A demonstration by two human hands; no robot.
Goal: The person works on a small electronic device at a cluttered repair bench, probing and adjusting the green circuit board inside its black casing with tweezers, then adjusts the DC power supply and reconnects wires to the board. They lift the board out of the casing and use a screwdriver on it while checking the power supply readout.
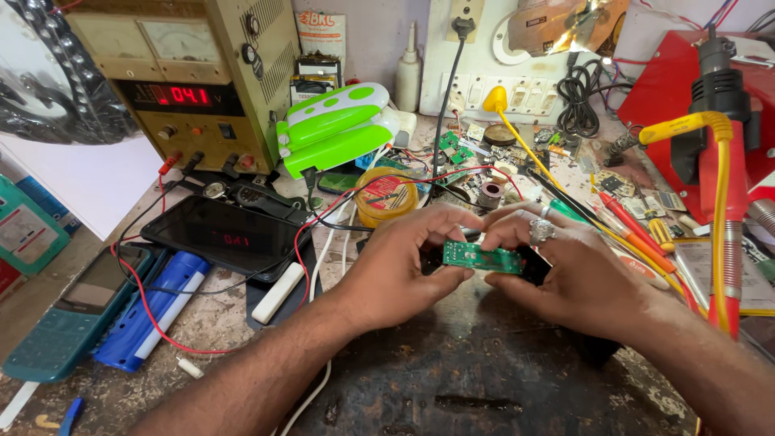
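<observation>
a: centre of the frame. what do the two hands hold?

b: the left hand (pixel 404 262) and the right hand (pixel 557 270) close from either end on a small green circuit board (pixel 484 258), fingers curled, thumbs on top. the board sits level, just above a black casing (pixel 533 265) that shows behind and under it, over the dark surface (pixel 476 379).

a: how is this step done well, as a judgement?

b: the grip is best kept on the board's edges, off the components, with both ends level so that nothing flexes or snags against the casing. whether the board is seated in the casing or free of it cannot be told.

a: what lies around them?

b: upper left, a bench power supply (pixel 186 89) with a red display; below it a black phone (pixel 222 234) and a blue case (pixel 153 311). a green and white lamp (pixel 335 129) stands at upper centre, a yellow tape roll (pixel 383 198) just above the left hand. at right, a red soldering iron (pixel 726 234) stands near the right wrist, worth keeping the forearm clear of. red wires (pixel 145 299) trail across the left of the surface.
</observation>
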